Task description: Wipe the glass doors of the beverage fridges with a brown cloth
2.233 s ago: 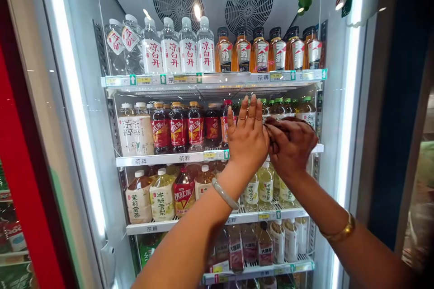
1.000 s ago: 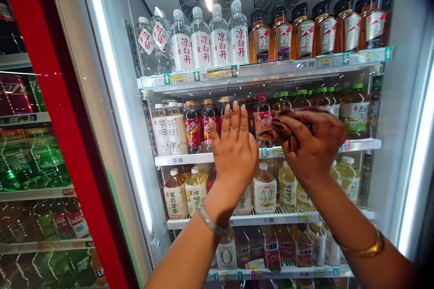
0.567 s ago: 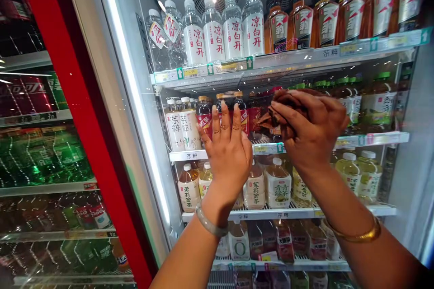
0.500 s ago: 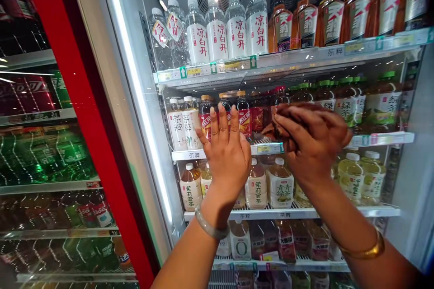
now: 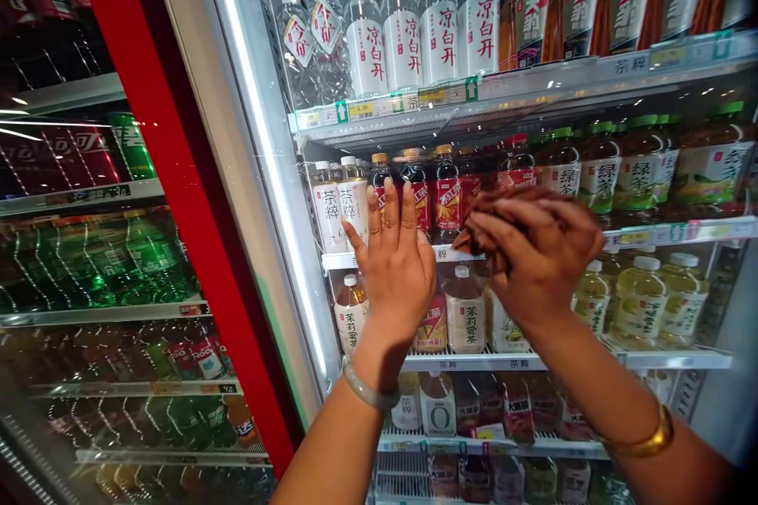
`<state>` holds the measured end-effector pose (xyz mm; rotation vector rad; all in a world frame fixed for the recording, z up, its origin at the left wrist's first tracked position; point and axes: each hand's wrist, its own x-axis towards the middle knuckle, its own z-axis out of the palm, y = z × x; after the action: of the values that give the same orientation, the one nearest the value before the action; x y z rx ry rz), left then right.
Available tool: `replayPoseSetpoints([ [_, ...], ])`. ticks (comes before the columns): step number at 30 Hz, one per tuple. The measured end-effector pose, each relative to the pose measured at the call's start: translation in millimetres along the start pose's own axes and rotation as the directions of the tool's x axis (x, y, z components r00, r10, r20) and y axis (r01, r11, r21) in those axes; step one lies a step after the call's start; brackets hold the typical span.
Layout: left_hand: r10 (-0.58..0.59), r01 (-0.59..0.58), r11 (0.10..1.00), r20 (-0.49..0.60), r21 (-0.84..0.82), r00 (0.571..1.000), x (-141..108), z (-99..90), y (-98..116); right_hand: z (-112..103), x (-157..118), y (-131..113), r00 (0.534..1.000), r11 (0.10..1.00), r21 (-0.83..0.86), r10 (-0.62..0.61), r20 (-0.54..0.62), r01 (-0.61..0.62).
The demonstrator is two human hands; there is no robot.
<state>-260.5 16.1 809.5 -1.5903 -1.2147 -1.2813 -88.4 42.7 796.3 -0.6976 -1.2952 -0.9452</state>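
Observation:
My left hand (image 5: 395, 276) is spread flat with its fingers apart, palm toward the glass door in front of the drinks shelves, and holds nothing. A pale bangle (image 5: 370, 393) circles that wrist. To its right, my right hand (image 5: 536, 260) is closed, its fingers bent and pressed together. Something dark brown shows at the fingertips; whether it is a cloth or a reflection I cannot make out. That wrist wears a gold bangle (image 5: 643, 438). Behind the hands are red-labelled tea bottles (image 5: 448, 193) and a white-capped jasmine tea bottle (image 5: 466, 316).
Clear water bottles (image 5: 439, 28) and amber bottles (image 5: 577, 8) line the top shelf. Green-capped tea bottles (image 5: 645, 166) stand at the right. A bright light strip (image 5: 254, 118) and a red frame (image 5: 171, 173) divide this cooler from another with green bottles (image 5: 148, 252).
The view has shifted, so the shelves and bottles sit further right and slightly higher. My right hand has moved slightly left; my left hand stays spread in almost the same place in the view.

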Motion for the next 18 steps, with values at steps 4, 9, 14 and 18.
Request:
replayPoseSetpoints([
  [4, 0.034, -0.033, 0.999, 0.010, -0.012, 0.999, -4, -6.2, -16, 13, -10, -40, 0.987, 0.987, 0.026, -0.162, 0.013, 0.161],
  [9, 0.020, -0.020, 1.000, 0.003, 0.003, 1.000, -3, -16.9, -37, 37, 47, -45, 0.993, 0.992, 0.054, -0.118, 0.024, 0.116],
  [14, 0.070, -0.070, 0.997, 0.037, -0.011, 0.997, -18, -26.9, -61, 23, 17, -53, 0.992, 0.995, -0.021, 0.100, 0.082, -0.099],
  [18, 0.085, -0.084, 0.996, 0.041, -0.023, 0.996, -36, -29.0, -75, 25, -24, -101, 0.995, 0.996, 0.033, -0.089, 0.053, 0.087],
])
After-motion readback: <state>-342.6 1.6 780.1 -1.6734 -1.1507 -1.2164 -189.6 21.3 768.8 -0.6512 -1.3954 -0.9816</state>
